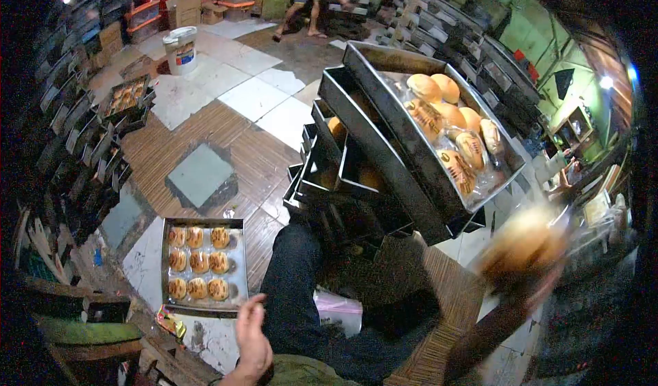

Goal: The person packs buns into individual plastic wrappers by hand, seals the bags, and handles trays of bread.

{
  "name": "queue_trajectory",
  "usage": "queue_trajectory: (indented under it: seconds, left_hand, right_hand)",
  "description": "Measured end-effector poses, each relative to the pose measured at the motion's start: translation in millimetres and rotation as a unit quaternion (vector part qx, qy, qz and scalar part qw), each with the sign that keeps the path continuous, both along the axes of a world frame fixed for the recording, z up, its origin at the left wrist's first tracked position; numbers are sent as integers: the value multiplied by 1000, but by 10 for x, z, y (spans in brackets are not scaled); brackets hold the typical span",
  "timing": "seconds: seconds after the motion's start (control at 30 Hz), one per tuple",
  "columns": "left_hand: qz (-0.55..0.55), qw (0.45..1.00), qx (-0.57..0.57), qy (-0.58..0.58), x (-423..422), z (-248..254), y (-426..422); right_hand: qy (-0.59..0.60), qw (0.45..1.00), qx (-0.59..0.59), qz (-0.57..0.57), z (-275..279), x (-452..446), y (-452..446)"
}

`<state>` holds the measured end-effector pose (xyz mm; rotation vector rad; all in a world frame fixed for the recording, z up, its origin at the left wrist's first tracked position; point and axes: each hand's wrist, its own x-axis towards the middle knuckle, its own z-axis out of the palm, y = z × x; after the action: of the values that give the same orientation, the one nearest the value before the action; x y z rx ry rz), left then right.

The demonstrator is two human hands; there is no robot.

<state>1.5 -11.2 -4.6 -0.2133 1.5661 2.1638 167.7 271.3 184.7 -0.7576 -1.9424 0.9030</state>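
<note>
My right hand (543, 291) is raised at the right, smeared by motion, and holds a bun (524, 243) that looks wrapped in clear plastic. Its fingers are mostly hidden behind the bun. Left of it, a metal tray (404, 122) tops a stack of dark trays, tilted in my view. Inside lie several bare golden buns (449, 115) and several bagged buns with brown markings (470, 146). My left hand (252, 341) is open with nothing in it, fingers pointing up, near the corner of a floor tray (238, 269). That tray carries rows of small wrapped buns (199, 261).
My legs (291, 283) are beside the stack, with a pink-edged plastic pack (339, 310) between them. More trays (89, 149) are piled along the left. A white bucket (180, 51) stands farther back. Another person (308, 2) is at the far end by more stacks.
</note>
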Motion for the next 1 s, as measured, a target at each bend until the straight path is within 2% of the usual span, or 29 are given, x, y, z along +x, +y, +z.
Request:
queue_trajectory:
  seconds: [0.03, 0.07, 0.1, 0.13, 0.2, 0.23, 0.27, 0.3, 0.33, 0.37, 0.4, 0.43, 0.47, 0.5, 0.53, 0.6, 0.63, 0.67, 0.7, 0.73, 0.77, 0.8, 0.87, 0.9, 0.93, 1.0]
  left_hand:
    - [-52, 996, -18, -68, 23, 19, 44]
    - [-85, 996, -20, -9, 51, -11, 95]
    - [-88, 996, 19, -20, 68, -19, 161]
    - [-91, 994, 58, -32, 96, -16, 208]
    - [-84, 994, 70, -29, 77, 32, 261]
    - [-74, 993, 86, -24, 42, 53, 289]
    - [-74, 993, 89, -19, 21, 48, 281]
    - [-59, 993, 98, -28, 11, 16, 247]
    - [-43, 993, 105, -38, 5, -29, 212]
    - [-39, 996, 65, -43, 4, -67, 171]
    - [-37, 996, 62, -43, 47, -117, 155]
    - [-45, 998, 38, -32, 94, -192, 146]
    - [-54, 998, 13, -19, 135, -254, 137]
    - [-76, 997, 3, 1, 187, -268, 175]
    - [-103, 994, -23, -10, 244, -269, 209]
    - [-133, 991, -11, -13, 338, -310, 317]
    - [-140, 990, -24, -14, 369, -384, 379]
    - [-149, 988, -38, -12, 383, -431, 422]
    - [-164, 984, -65, 19, 381, -263, 459]
    - [-172, 983, -61, 23, 366, -342, 523]
    - [-154, 983, -72, 75, 347, -527, 569]
    - [-147, 978, -85, 125, 348, -685, 567]
    - [-204, 967, -118, 94, 280, -814, 643]
    - [-235, 954, -127, 134, 261, -848, 683]
    - [-265, 939, -135, 174, 253, -862, 723]
    - [-325, 911, -144, 207, 221, -908, 790]
  right_hand:
    - [-189, 933, 156, -263, 525, -139, 376]
    - [-185, 933, 157, -267, 797, -502, 561]
    - [-93, 993, 52, -49, 1063, -898, 734]
    - [5, 983, -56, 174, 1263, -1194, 864]
    - [60, 986, -94, 121, 1167, -1580, 1187]
    - [54, 996, 76, 6, 1053, -1569, 938]
    - [46, 963, 243, -110, 800, -1523, 502]
    - [221, 931, 282, -74, 338, -1476, -23]
    - [28, 976, 204, -68, -746, -917, 235]
    - [-243, 941, 158, 177, -964, -877, -187]
    - [-483, 775, 91, 398, -1225, -908, -738]
    - [-270, 889, 172, 326, -2434, -676, -944]
    - [-389, 830, 298, 267, -2863, -456, -1051]
    - [-362, 855, 271, 255, -3487, -243, -1084]
    - [-360, 856, 268, 256, -3664, -157, -1069]
    - [-371, 812, 297, 339, -3782, -18, -1080]
    - [-303, 816, 358, 337, -3590, -14, -1082]
    - [-298, 820, 362, 327, -3541, -30, -1101]
    - [-315, 848, 307, 295, -3532, -76, -1128]
    - [-337, 869, 248, 262, -3405, -88, -1159]
    - [-309, 913, 152, 220, -3306, -112, -1176]
    - [-315, 918, 137, 198, -3238, -132, -1170]
    - [-369, 907, -83, 184, -3207, -264, -972]
    - [-390, 889, -73, 227, -3487, -286, -925]
    - [-373, 897, -12, 235, -3445, -276, -950]
    - [-424, 850, 155, 272, -3304, -210, -945]
